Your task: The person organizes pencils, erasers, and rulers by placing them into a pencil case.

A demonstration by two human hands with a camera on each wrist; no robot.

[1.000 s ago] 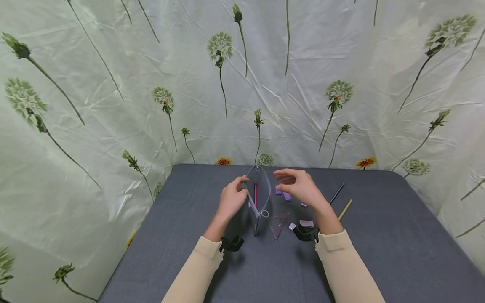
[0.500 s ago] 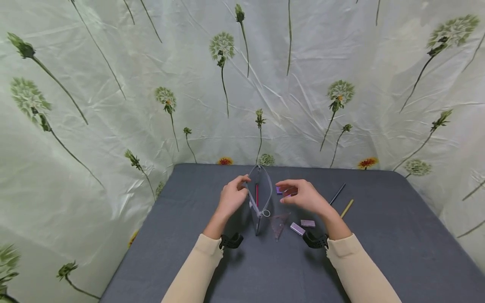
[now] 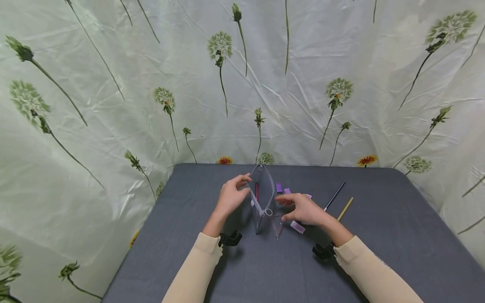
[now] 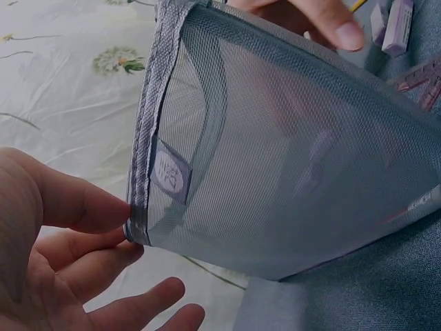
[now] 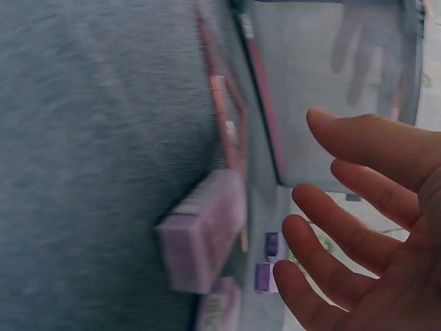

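My left hand [image 3: 232, 195] pinches the rim of a grey mesh zip pouch [image 4: 275, 158] between thumb and fingertips. The pouch stands upright with its mouth spread apart, and a red stick [image 3: 257, 191] like a pencil shows inside it. To the right, my right hand [image 3: 306, 210] hovers with loosely bent fingers and nothing between them. Near its thumb lies a clear pinkish set square [image 3: 278, 230], partly covered by the hand in the head view. A lilac block [image 5: 203, 231] like an eraser rests close by, with another partly visible behind it.
Small purple blocks [image 3: 279, 188] lie beyond the right hand, beside the pouch. A dark pencil-like stick [image 3: 335, 195] and a yellow one [image 3: 345, 209] lie farther right on the grey tabletop [image 3: 170, 252]. A flower-print sheet [image 3: 303, 105] hangs behind the table.
My right hand has come away from the pouch mouth and down toward the set square and lilac blocks, uncovering the purple blocks. My left hand keeps its hold on the rim.
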